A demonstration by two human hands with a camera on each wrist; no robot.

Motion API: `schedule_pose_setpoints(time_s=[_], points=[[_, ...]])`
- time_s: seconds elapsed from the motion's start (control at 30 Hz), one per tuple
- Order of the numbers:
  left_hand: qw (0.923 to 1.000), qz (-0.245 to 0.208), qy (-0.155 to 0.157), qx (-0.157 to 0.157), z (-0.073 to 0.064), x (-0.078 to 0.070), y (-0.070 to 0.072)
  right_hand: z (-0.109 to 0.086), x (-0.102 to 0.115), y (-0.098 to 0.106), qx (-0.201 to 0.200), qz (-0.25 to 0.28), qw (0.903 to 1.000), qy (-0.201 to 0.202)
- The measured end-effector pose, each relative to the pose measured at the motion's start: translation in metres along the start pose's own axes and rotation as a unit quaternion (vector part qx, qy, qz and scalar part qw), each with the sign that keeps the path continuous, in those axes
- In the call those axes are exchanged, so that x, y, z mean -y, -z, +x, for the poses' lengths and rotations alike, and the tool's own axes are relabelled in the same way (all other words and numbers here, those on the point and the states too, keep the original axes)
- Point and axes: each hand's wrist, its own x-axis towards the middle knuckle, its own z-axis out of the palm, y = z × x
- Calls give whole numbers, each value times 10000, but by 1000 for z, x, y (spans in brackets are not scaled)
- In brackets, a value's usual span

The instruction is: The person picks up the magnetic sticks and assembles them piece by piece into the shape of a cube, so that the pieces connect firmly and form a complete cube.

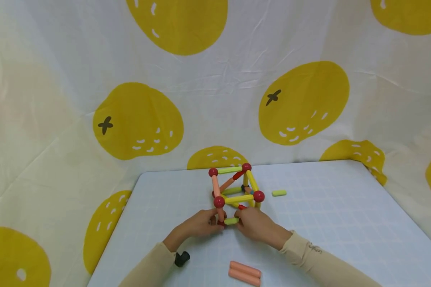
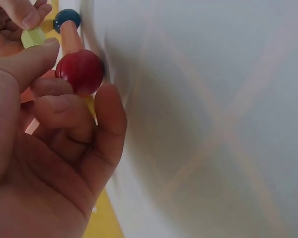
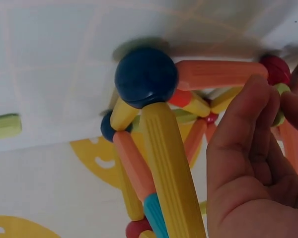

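Observation:
A cube-like frame of magnetic rods and balls stands on the table, with a red ball and a yellow rod on its upper front edge. At its lower front left corner my left hand holds a red ball, fingers curled around it. An orange rod runs from that ball to a blue ball on the tabletop. My right hand pinches a light green rod between thumb and fingers, its end close to the red ball. Whether they touch is hidden by fingers.
Two orange rods lie side by side near the front of the table. A loose light green rod lies right of the frame. Behind the table hangs a white cloth with yellow fruit prints. A black object sits beside the left sleeve.

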Motion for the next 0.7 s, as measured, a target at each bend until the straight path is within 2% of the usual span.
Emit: schedule_pose_setpoints(time_s=[0.27,0.47,0.57,0.7], points=[[9993,-262,-148,-223,9,-2,-6,-2,6,3,-142,-478,9987,-45],[9984,-399,-231,-320,10,-2,-8,-2,10,1,-191,-830,9963,88],[9982,-360,-302,-372,12,-2,-9,-1,10,0,-197,-813,9965,76],[9979,-310,-328,-458,14,-1,-11,-1,7,-1,-170,-527,9985,-31]])
